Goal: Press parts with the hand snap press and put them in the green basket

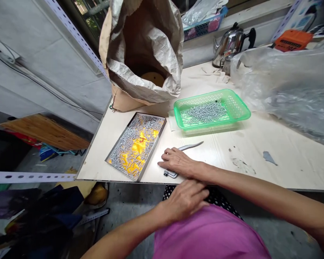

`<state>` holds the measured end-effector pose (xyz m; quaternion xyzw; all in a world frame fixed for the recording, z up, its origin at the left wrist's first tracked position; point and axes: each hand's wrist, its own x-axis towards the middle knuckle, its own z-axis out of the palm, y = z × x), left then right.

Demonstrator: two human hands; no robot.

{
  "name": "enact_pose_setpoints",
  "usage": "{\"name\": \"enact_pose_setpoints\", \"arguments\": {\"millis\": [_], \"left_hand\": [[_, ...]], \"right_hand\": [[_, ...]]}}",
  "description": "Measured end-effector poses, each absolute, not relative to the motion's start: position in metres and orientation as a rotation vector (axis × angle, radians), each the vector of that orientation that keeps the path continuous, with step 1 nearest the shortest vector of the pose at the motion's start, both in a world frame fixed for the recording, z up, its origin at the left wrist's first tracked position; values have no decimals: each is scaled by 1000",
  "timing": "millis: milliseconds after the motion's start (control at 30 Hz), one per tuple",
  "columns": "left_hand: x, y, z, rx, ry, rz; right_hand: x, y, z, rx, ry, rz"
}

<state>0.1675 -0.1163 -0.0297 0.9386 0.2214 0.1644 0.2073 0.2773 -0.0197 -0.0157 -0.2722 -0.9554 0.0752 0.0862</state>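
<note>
While flat, right hand [178, 162] atop tweezers [192, 146]

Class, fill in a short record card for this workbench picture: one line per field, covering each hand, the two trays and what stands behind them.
Surface: pale table
Right hand: palm down on the table, lying over metal tweezers
Left hand: below the table edge, against the right forearm, holding nothing
Metal tray: small metal pins on a yellow base
Green basket: more pins
Behind: open paper sack, steel kettle, clear plastic bag
</note>
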Motion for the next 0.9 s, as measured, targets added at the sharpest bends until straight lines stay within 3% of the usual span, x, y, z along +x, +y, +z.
{"name": "enact_pose_setpoints", "arguments": {"millis": [167,300,467,667,900], "left_hand": [[132,-131,1,2641,618,769],[92,-103,23,2626,1094,896],[36,-45,20,2538,1884,584],[4,-3,9,2599,1760,70],[6,6,14,2627,1571,-161]], "right_hand": [[255,-11,-18,-736,-2921,173],[248,-18,-16,-795,-2817,229],[276,-3,12,-986,-2577,10],[350,29,67,-1467,-2254,-253],[342,-35,26,-1336,-2389,337]]}}
